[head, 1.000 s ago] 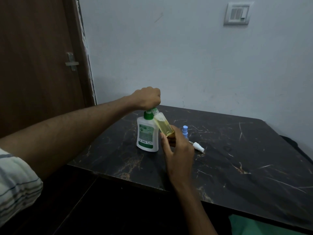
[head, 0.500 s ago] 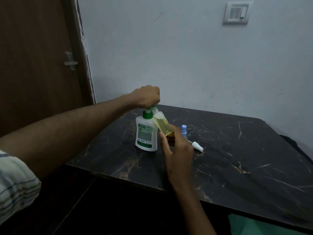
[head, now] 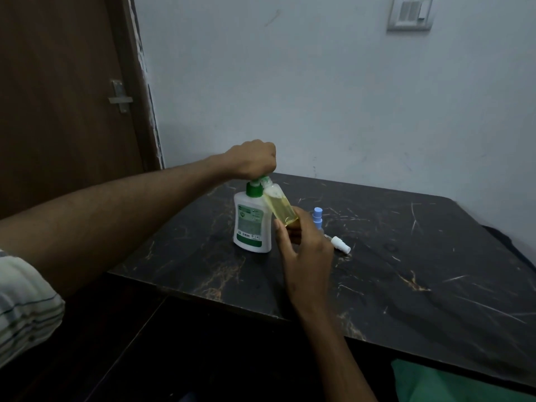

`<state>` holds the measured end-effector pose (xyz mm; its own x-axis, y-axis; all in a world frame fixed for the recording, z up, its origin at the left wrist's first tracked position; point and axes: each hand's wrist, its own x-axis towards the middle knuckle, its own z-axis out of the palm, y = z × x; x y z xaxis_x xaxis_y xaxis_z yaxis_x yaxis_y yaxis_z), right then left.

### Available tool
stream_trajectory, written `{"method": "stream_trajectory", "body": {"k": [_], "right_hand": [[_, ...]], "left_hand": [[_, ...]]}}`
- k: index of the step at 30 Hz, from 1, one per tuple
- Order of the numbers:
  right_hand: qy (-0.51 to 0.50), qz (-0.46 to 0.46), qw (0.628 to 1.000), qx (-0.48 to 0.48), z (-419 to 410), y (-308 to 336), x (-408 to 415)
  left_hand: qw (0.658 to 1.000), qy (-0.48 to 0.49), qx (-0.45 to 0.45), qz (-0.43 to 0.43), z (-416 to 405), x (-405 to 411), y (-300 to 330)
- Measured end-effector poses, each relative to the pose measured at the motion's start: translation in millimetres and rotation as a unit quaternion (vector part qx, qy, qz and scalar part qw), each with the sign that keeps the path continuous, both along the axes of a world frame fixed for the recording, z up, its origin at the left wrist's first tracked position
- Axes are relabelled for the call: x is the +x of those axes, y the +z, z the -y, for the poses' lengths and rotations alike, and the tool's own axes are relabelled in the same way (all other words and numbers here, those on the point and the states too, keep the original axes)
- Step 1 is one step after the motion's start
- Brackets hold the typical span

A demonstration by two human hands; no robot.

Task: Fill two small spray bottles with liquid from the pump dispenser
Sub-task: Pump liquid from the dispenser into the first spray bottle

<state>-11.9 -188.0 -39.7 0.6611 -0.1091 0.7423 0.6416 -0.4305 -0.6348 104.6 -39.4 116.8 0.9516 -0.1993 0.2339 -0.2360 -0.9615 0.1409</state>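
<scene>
A white pump dispenser with a green collar and label stands on the dark marble table. My left hand is closed as a fist over its pump head. My right hand holds a small clear spray bottle, mostly full of yellow liquid, tilted with its open neck at the pump's nozzle. A second small bottle with a blue cap stands just behind my right hand, partly hidden. A white spray top lies on the table to its right.
A pale wall runs behind the table, with a switch plate high up. A brown door with a metal handle stands at the left. A green cloth shows at the bottom right, below the table's front edge.
The hands, dispenser and tilted bottle keep nearly the same pose. The view has shifted slightly.
</scene>
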Motion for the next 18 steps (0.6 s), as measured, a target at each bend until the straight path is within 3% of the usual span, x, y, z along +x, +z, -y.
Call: {"method": "stream_trajectory", "body": {"k": [18], "right_hand": [[-0.009,0.000,1.000,-0.006,1.8,2.4,-1.1]], "left_hand": [[1.000,0.011,0.013,0.017,0.1,8.0,-0.2]]}}
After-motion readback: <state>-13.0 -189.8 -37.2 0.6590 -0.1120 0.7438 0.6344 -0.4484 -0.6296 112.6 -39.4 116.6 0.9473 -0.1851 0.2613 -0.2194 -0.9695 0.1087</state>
